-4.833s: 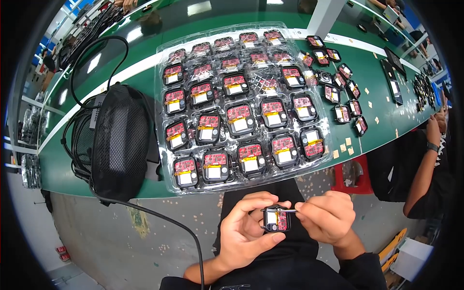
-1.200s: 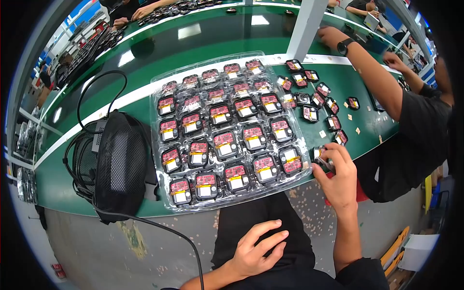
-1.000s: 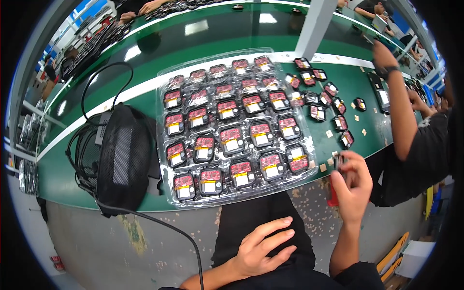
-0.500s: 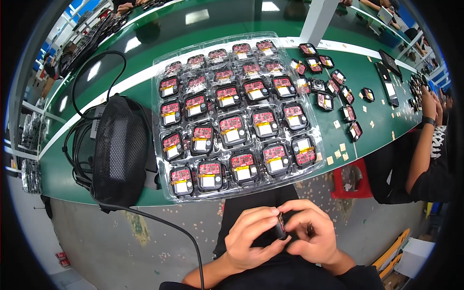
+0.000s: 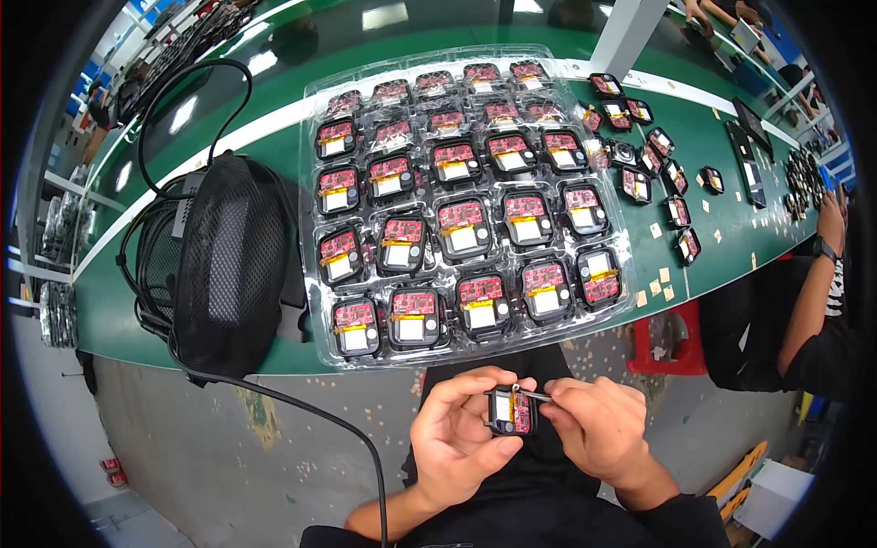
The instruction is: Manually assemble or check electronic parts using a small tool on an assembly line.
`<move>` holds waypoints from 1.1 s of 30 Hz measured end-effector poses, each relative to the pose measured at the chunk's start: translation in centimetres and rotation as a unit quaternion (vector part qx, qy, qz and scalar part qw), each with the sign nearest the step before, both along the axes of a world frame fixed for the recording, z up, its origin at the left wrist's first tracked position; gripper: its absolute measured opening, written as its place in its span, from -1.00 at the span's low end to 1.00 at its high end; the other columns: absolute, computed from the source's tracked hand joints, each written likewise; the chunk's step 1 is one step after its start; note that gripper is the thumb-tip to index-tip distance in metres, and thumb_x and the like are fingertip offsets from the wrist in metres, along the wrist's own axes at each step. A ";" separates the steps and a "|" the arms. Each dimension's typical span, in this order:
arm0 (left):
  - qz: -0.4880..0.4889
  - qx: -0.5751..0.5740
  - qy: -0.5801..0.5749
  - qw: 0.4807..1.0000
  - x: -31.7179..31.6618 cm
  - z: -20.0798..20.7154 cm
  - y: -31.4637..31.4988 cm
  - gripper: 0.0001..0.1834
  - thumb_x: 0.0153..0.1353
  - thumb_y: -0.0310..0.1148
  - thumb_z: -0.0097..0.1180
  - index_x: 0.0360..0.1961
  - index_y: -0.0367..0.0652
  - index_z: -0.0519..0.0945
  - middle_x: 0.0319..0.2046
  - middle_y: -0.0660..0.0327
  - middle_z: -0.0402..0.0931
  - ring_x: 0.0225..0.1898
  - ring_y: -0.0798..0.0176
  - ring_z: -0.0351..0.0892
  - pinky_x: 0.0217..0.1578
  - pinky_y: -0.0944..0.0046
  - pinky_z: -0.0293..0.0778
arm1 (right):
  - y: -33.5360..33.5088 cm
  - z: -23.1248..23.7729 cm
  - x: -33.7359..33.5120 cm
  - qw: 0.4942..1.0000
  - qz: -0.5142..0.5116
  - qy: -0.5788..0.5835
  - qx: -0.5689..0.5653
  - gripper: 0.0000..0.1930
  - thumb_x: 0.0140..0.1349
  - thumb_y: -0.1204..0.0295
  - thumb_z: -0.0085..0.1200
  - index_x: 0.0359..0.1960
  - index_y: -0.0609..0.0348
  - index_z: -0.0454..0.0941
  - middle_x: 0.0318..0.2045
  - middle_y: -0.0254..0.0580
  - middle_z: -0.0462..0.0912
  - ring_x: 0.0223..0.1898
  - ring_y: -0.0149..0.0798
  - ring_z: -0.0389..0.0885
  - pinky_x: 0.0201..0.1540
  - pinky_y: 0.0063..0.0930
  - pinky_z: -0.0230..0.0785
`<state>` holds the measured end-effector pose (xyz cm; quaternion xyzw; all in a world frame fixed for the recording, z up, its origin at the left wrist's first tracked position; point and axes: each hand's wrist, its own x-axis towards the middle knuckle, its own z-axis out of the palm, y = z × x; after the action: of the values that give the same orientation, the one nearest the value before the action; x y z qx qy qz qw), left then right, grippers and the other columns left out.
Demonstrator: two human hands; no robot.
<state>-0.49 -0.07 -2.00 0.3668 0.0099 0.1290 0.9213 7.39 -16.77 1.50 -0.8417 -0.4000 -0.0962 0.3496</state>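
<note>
My left hand (image 5: pixel 461 438) holds a small black watch-shaped casing (image 5: pixel 500 422) by its edges, over my lap. Its inside faces up, with a red circuit board, a white rectangle and a strip of yellow tape. My right hand (image 5: pixel 598 427) pinches a slim silvery metal tool (image 5: pixel 535 395), whose tip touches the casing near the upper end of the yellow tape. Fingers hide the rest of the tool. Beyond my hands, a clear plastic tray (image 5: pixel 402 358) on the green bench carries many similar open casings in rows.
A black mesh bag (image 5: pixel 233 265) with cables stands left of the tray. Loose casings (image 5: pixel 678 212) and small beige squares (image 5: pixel 655 287) lie to the right. Further right are a red stool (image 5: pixel 662 361) and a co-worker's arm (image 5: pixel 808 288). A cable (image 5: pixel 352 429) runs past my left forearm.
The casing has turned from edge-on to showing its circuit board. My right hand has drawn to the right, and a metal tool now shows in it. The tray sits slightly higher in view.
</note>
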 end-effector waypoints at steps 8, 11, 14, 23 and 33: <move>0.009 0.019 0.101 0.995 0.0 0.6 -0.4 -0.30 0.09 -0.40 0.52 0.19 -0.27 0.40 0.13 -0.12 0.46 0.17 -0.19 0.59 0.21 -0.08 0.56 | 0.4 0.8 0.2 0.996 -0.019 -0.082 -0.022 -0.75 0.03 0.55 0.42 -0.23 0.26 0.70 -0.35 -0.18 0.72 -0.63 -0.38 0.52 -0.59 -0.53 0.35; -0.007 0.001 0.061 0.998 0.0 0.0 0.0 -0.35 0.12 -0.57 0.42 0.21 -0.31 0.39 0.18 -0.13 0.42 0.24 -0.17 0.52 0.27 -0.08 0.49 | 0.4 1.4 -0.2 0.999 -0.024 -0.033 -0.026 -0.79 0.06 0.56 0.40 -0.26 0.26 0.68 -0.38 -0.13 0.72 -0.57 -0.22 0.63 -0.51 -0.44 0.43; -0.024 -0.016 0.024 0.999 -0.1 -0.1 0.2 -0.37 0.15 -0.73 0.32 0.24 -0.35 0.38 0.24 -0.14 0.37 0.31 -0.16 0.45 0.32 -0.07 0.42 | 0.5 0.8 0.0 0.998 -0.019 0.040 0.051 -0.81 0.06 0.56 0.38 -0.27 0.25 0.68 -0.42 -0.15 0.72 -0.53 -0.20 0.68 -0.48 -0.42 0.48; -0.009 0.012 0.083 0.996 0.0 0.3 0.3 -0.35 0.14 -0.57 0.40 0.24 -0.35 0.40 0.25 -0.15 0.35 0.26 -0.19 0.50 0.29 -0.09 0.48 | 0.8 0.4 0.5 0.999 -0.021 0.001 0.026 -0.77 0.01 0.56 0.43 -0.27 0.24 0.69 -0.42 -0.21 0.71 -0.58 -0.29 0.63 -0.55 -0.49 0.45; -0.020 -0.001 0.052 0.998 -0.2 -0.1 0.3 -0.38 0.18 -0.71 0.30 0.27 -0.38 0.38 0.33 -0.12 0.25 0.32 -0.20 0.44 0.31 -0.05 0.45 | 0.5 0.7 -0.1 0.999 -0.032 -0.034 -0.006 -0.81 0.07 0.55 0.38 -0.27 0.27 0.68 -0.43 -0.15 0.70 -0.58 -0.21 0.63 -0.52 -0.44 0.44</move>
<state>-0.73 0.20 -2.10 0.3724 0.0507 0.0916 0.9221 7.30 -16.31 2.23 -0.8526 -0.3851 -0.1333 0.3272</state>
